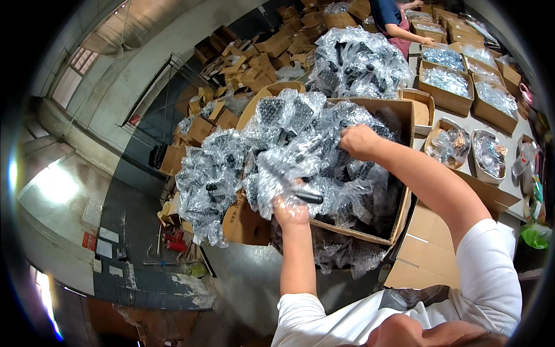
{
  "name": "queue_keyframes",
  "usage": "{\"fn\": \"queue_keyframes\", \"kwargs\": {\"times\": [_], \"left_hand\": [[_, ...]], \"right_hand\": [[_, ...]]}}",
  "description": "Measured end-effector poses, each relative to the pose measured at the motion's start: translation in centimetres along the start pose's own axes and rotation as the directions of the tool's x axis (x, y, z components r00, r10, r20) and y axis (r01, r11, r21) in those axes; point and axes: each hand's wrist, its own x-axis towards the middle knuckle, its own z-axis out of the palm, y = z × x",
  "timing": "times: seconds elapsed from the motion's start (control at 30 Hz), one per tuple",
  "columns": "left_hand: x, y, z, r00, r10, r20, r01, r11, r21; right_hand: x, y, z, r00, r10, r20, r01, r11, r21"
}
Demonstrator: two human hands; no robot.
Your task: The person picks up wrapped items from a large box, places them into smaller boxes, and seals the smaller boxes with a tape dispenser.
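Note:
A large cardboard box (pixel 411 136) in front of me is heaped with things in clear plastic wrap. My left hand (pixel 291 211), near the box's front left corner, is closed round a plastic-wrapped item with a black handle (pixel 309 197). The item's other end is blurred and lost among the shiny film. Over the box, my right hand (pixel 359 142) has its fingers pinched on crinkled clear wrap (pixel 332 139); whatever lies under that wrap is hidden. More wrapped dark pieces (pixel 211 176) bulge out to the left of the box.
Behind the box rises another wrapped heap (pixel 358 61). Flattened and open cartons (pixel 283 43) are piled beyond it. On the right, a white table (pixel 462 124) carries boxes of wrapped pieces (pixel 445 81), with a co-worker (pixel 393 26) at its far end. A cardboard sheet (pixel 430 246) lies beside my right arm.

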Motion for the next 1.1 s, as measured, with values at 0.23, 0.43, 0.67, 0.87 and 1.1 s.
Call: {"fn": "queue_keyframes", "kwargs": {"times": [0.23,0.43,0.67,0.87,1.1], "left_hand": [[-4.6,0.0,2.5,0.959,-0.034,0.282,-0.072,0.930,0.360],[-15.9,-12.1,-0.5,0.708,-0.697,0.117,0.529,0.633,0.565],[-22.2,-31.7,-4.3,-0.025,-0.980,-0.196,0.995,-0.043,0.092],[-22.5,-44.3,-12.0,0.208,-0.913,-0.351,0.861,0.341,-0.378],[-24.8,-44.5,-15.8,0.272,-0.797,-0.539,0.881,0.432,-0.194]], "right_hand": [[-8.3,0.6,-7.4,0.964,-0.072,-0.255,0.204,0.815,0.542],[-23.0,5.5,-9.1,0.909,0.212,-0.358,0.143,0.650,0.746],[-42.6,7.9,2.4,0.741,0.635,0.217,-0.638,0.565,0.523],[-51.2,9.4,17.0,0.925,0.290,0.246,-0.331,0.932,0.145],[-34.7,6.9,8.0,0.918,0.386,-0.090,-0.302,0.829,0.472]]}}
